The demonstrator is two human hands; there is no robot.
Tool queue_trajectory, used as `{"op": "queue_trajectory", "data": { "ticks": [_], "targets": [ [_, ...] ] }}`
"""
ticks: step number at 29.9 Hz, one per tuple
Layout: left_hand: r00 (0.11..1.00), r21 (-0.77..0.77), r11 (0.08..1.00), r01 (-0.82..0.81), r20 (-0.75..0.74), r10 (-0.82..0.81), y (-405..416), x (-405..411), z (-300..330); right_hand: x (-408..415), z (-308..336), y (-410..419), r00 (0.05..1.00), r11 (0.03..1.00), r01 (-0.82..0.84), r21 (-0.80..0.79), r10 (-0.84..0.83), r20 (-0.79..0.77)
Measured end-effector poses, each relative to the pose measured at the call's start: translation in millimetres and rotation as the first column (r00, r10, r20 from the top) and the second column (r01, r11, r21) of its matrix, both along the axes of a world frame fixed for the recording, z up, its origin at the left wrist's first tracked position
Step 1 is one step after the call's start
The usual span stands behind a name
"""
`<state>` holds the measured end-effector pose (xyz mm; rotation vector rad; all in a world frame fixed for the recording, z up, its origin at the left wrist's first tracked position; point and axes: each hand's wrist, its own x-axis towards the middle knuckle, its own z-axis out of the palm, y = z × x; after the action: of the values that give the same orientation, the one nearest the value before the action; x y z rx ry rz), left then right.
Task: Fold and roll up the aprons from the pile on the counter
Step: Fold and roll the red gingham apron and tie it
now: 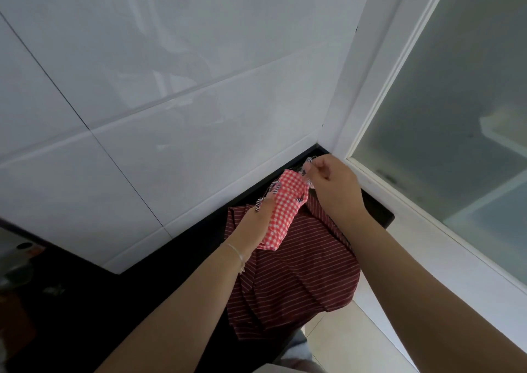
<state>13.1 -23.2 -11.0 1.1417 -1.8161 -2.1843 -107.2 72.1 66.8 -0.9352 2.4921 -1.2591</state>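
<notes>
While both arms reach out over the black counter (176, 261), the action sits right between the hands: a rolled-up red-and-white gingham apron (282, 210), held up off the surface. Left hand (256, 224) has it from the side, fingers wrapped round the lower half of the roll, a thin bracelet (238, 254) showing at that wrist. Right hand (332, 187) is up at the top end of the roll, fingers curled in and pinching a thin strap (308, 163) that comes off the gingham (only a short bit pokes out past the fingertips, so how far it runs I can't tell). Just beside the left fingertips, a dark-and-white striped strap (266, 197) loops out of the bundle.

Directly beneath both hands lies a maroon apron with thin white stripes (296, 275), spread loosely and rumpled on the counter, its near edge hanging toward the person. Beyond the hands rises a wall of large white tiles (156, 87), and off past the right hand stands a white-framed frosted glass door (456, 101). Far out beyond the left forearm, some blurred items (20, 258) sit at the counter's edge, too indistinct to name.
</notes>
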Motion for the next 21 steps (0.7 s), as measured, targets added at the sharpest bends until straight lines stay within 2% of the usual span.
{"op": "queue_trajectory", "data": {
  "ticks": [2,4,5,7,8,10,12,14,16,18,20,21],
  "targets": [
    [0.993,0.124,0.986,-0.114,0.015,0.113,-1.1,-7.8,0.4,10.0,2.9,-2.2,0.992,0.984,0.032,-0.174,-0.01,0.125],
    [0.976,0.225,0.953,-0.203,-0.036,0.216,-1.6,-10.9,4.4,18.5,7.4,-2.2,0.942,0.915,0.162,-0.37,-0.032,0.334],
    [0.963,0.305,0.925,-0.227,-0.071,0.26,-1.9,-11.1,8.4,21.9,8.6,-0.6,0.892,0.858,0.255,-0.446,-0.031,0.451],
    [0.933,0.463,0.852,-0.245,-0.126,0.337,-6.7,-7.2,8.6,30.8,7.5,5.3,0.733,0.738,0.441,-0.51,0.031,0.679],
    [0.913,0.585,0.787,-0.198,-0.181,0.365,-8.4,-4.2,8.0,35.3,4.6,9.4,0.63,0.701,0.516,-0.493,0.08,0.773],
    [0.874,0.718,0.686,-0.118,-0.253,0.416,-13.5,-1.6,11.3,42.0,-4.1,15.8,0.402,0.71,0.585,-0.393,0.167,0.9],
    [0.855,0.74,0.672,-0.028,-0.331,0.4,-17.5,-1.4,17.4,45.4,-13.5,20.0,0.167,0.791,0.562,-0.242,0.178,0.97],
    [0.853,0.71,0.696,0.107,-0.426,0.303,-20.1,1.5,27.8,41.8,-20.3,21.4,0.015,0.861,0.497,-0.107,0.115,0.993],
    [0.809,0.647,0.688,0.327,-0.569,0.15,-24.2,1.5,33.2,31.7,-24.7,20.2,-0.014,0.913,0.406,-0.042,0.052,0.999],
    [0.77,0.561,0.692,0.454,-0.638,0.012,-26.5,4.5,38.1,20.9,-22.9,19.9,0.047,0.954,0.3,-0.021,0.007,0.999],
    [0.798,0.515,0.702,0.492,-0.589,-0.127,-25.4,5.4,43.8,13.7,-13.4,20.3,0.166,0.986,0.159,-0.04,0.013,0.986],
    [0.852,0.496,0.739,0.456,-0.484,-0.2,-23.0,4.7,48.6,10.4,-7.0,19.5,0.221,0.991,0.121,-0.058,0.03,0.975]
  ]
}}
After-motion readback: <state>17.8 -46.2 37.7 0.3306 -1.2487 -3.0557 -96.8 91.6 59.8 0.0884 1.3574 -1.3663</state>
